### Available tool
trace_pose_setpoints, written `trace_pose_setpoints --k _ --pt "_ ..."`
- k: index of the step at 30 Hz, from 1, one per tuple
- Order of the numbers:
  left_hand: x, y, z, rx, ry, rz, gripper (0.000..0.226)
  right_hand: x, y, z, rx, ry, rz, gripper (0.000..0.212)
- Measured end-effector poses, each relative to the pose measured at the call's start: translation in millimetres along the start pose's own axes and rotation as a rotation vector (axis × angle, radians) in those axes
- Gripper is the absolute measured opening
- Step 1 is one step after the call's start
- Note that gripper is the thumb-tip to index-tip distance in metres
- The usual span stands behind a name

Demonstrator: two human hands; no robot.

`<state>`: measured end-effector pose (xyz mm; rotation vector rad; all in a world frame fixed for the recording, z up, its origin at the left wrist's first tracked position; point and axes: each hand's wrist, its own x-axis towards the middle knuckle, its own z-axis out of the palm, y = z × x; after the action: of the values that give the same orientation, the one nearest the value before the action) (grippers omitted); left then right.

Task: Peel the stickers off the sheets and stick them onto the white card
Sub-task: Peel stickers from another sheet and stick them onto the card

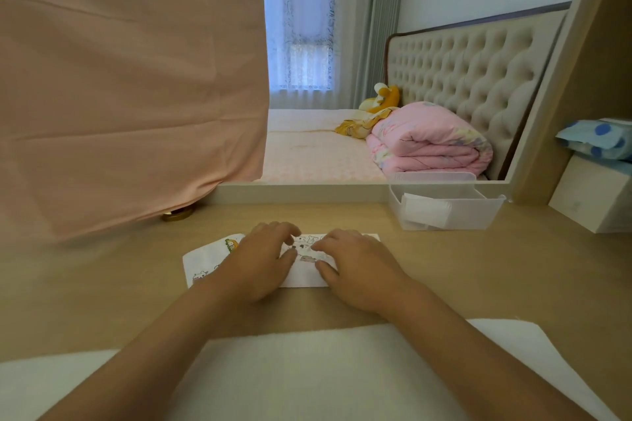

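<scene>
bedroom, seen across a light wooden bench (478,267).
- backdrop: bed (307,154) with pale pink cover; tufted cream headboard (472,72); folded pink quilt (431,143) against it; yellow plush toy (383,99) just behind the quilt; lace curtain (301,27) over a bright window.
- left: large pink cloth (130,79) hanging down onto the bench, a gold-coloured object (178,215) showing under its hem.
- right rear of bench: clear plastic organiser (478,215) holding white items; beside it a white box (588,202) with a blue dotted pack (598,140) on top.
- near edge: white towel (307,369), both forearms lying across it.
- white card (201,263): flat on the bench centre-left, a yellow sticker near its top edge and small animal stickers near its bottom edge.
- sticker sheet (304,272): flat, just right of the card, printed with small cartoon figures.
- left hand (260,260): palm down over the card's right part, bent fingertips on the sheet, thumb close to the forefinger; cannot tell whether a sticker is pinched.
- right hand (355,267): palm down, loosely bent fingertips pressing the sheet, thumb spread apart, nothing gripped.
</scene>
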<state>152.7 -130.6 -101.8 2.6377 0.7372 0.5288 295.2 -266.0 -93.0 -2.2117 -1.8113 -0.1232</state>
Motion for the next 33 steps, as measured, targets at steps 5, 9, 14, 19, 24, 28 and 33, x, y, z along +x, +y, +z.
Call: trace_pose_setpoints --k 5,9,14,19,24,28,33 --pt "-22.5 -42.9 -37.2 0.176 0.004 -0.171 0.046 28.5 -41.3 8.2 0.182 -0.064 -0.034 0.039" --pt "-39.7 -79.4 -42.6 0.305 -0.069 -0.230 0.061 54.1 -66.0 24.4 0.205 -0.124 -0.022 0.046" --pt "-45.6 -100.1 -38.5 0.304 -0.085 -0.228 0.092 75.8 -75.0 43.9 0.101 -0.142 0.021 0.057" --pt "-48.2 -102.6 -37.1 0.223 0.073 -0.149 0.094 81.6 -74.9 56.9 0.194 -0.073 0.077 0.059" --pt "-51.1 -96.5 -42.3 0.098 0.144 -0.117 0.087 86.5 -78.1 50.9 0.811 0.094 0.154 0.043" --pt "-51.1 -86.6 -51.8 -0.197 0.222 -0.230 0.070 81.1 -78.7 34.8 0.948 0.098 0.122 0.044" --pt "-56.2 -81.0 -60.2 -0.570 0.152 -0.261 0.015 75.7 -74.7 21.9 0.876 0.095 0.034 0.043"
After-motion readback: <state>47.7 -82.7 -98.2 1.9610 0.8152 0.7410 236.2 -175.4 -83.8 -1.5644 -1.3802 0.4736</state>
